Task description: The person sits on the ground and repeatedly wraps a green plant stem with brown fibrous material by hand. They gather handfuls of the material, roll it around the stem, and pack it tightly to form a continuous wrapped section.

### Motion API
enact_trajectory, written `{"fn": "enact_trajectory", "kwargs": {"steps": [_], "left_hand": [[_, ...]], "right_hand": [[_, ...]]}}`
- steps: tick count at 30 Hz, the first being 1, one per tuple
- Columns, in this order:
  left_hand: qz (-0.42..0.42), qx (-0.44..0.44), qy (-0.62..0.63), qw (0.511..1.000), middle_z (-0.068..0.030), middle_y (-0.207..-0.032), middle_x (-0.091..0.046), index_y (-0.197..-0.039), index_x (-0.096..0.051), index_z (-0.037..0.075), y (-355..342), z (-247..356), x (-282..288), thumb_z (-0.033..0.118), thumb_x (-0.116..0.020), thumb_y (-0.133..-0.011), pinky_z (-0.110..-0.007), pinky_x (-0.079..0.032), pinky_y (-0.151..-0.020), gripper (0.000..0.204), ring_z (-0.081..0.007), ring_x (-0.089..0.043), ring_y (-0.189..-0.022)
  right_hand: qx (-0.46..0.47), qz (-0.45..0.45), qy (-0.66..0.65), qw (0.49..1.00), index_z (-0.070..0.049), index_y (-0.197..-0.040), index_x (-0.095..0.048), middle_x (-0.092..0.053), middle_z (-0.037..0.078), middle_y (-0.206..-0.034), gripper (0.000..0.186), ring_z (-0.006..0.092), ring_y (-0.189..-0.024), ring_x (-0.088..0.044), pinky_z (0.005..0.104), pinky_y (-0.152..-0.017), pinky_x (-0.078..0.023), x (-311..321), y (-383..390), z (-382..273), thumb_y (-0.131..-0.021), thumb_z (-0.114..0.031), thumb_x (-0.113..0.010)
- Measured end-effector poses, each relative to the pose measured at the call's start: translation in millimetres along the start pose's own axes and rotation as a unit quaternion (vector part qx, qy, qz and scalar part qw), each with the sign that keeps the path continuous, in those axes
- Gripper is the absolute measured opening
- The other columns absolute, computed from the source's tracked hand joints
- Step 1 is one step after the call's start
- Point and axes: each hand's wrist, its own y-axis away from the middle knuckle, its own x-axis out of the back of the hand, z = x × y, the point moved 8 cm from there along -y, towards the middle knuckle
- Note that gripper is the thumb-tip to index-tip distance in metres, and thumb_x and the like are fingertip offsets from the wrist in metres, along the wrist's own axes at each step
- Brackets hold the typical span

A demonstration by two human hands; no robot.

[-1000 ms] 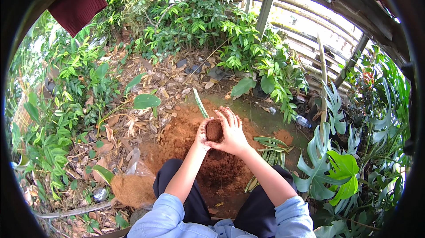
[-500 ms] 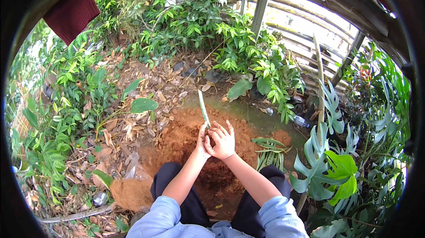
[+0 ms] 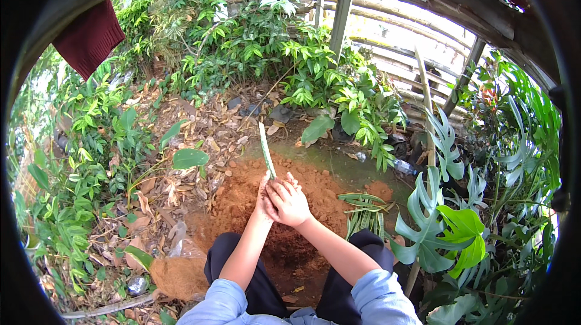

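- From my end of the feed, both hands are clasped together at the centre of the frame: the left hand (image 3: pixel 262 203) cups from one side, the right hand (image 3: pixel 289 205) folds over it, and the lower end of a leaf cutting (image 3: pixel 265 151) is gripped between them.
- The leaf cutting rises out of that clasp toward the top of the frame, its tip leaning slightly left. I can't tell what else the palms enclose.
- I'd judge the step in hand to be pressing around the leaf's base. The next move, as I read it, calls for even pressure from both palms, without bending or twisting the blade.
- The blade is long, narrow and green with paler mottling; I'd expect it to be fairly stiff. Dark soil smears the fingers.
- Below the hands I have loose, crumbly reddish soil (image 3: pixel 239 189), darker between the knees.
- Right of centre lie more cut leaves (image 3: pixel 366 207), strap-like and pale-edged.
- At lower left sits a fuzzy tan clump of fibre (image 3: pixel 177 278), with crinkled clear plastic (image 3: pixel 178 235) just above it in the frame.
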Motion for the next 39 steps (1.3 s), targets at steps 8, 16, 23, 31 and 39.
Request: {"fn": "enact_trajectory", "kwargs": {"steps": [8,16,23,31,39], "left_hand": [[0.031,0.120,0.078,0.989,-0.0154,-0.084,-0.062,-0.081,-0.059,-0.003,-4,-6,-3,0.057,-0.048,-0.085,-0.040,-0.049,-0.081,0.061,-0.0296,-0.059,-0.088],[-0.038,0.120,0.109,0.986,-0.0112,-0.091,-0.061,-0.088,-0.058,0.005,0,-8,-20,0.058,-0.044,-0.085,-0.041,-0.045,-0.086,0.055,-0.0274,-0.057,-0.091],[-0.089,0.112,-0.016,0.990,-0.0086,-0.114,-0.058,-0.104,-0.056,0.011,1,-12,-26,0.056,-0.034,-0.088,-0.052,-0.028,-0.103,0.052,-0.0292,-0.048,-0.113],[0.089,0.125,-0.008,0.988,-0.0148,-0.091,-0.060,-0.089,-0.058,-0.001,3,-26,1,0.061,-0.045,-0.084,-0.041,-0.048,-0.084,0.063,-0.0296,-0.058,-0.091],[-0.134,0.153,0.184,0.962,-0.0203,-0.130,-0.044,-0.124,-0.042,-0.003,18,9,-86,0.052,-0.039,-0.089,-0.044,-0.031,-0.104,0.066,-0.0332,-0.042,-0.122]], "right_hand": [[-0.002,0.001,-0.009,1.000,0.004,-0.098,-0.061,-0.060,0.018,-0.102,0.031,0.0338,-0.097,-0.058,0.0416,-0.088,-0.046,-15,20,7,-0.070,-0.009,-0.061],[-0.025,-0.034,-0.022,0.999,0.004,-0.102,-0.059,-0.059,0.020,-0.103,0.037,0.0359,-0.101,-0.056,0.0430,-0.092,-0.043,-25,17,14,-0.076,-0.022,-0.061],[0.017,-0.038,-0.019,0.999,0.004,-0.098,-0.060,-0.058,0.020,-0.104,0.036,0.0364,-0.100,-0.056,0.0446,-0.089,-0.044,-19,26,12,-0.075,-0.025,-0.062],[0.030,-0.014,0.022,0.999,0.001,-0.090,-0.062,-0.060,0.017,-0.098,0.025,0.0320,-0.090,-0.060,0.0401,-0.072,-0.049,-10,31,12,-0.071,-0.015,-0.062],[-0.142,-0.010,-0.060,0.988,-0.002,-0.090,-0.061,-0.059,0.015,-0.096,0.028,0.0310,-0.093,-0.058,0.0409,-0.081,-0.046,6,-3,25,-0.072,-0.022,-0.061]]}}
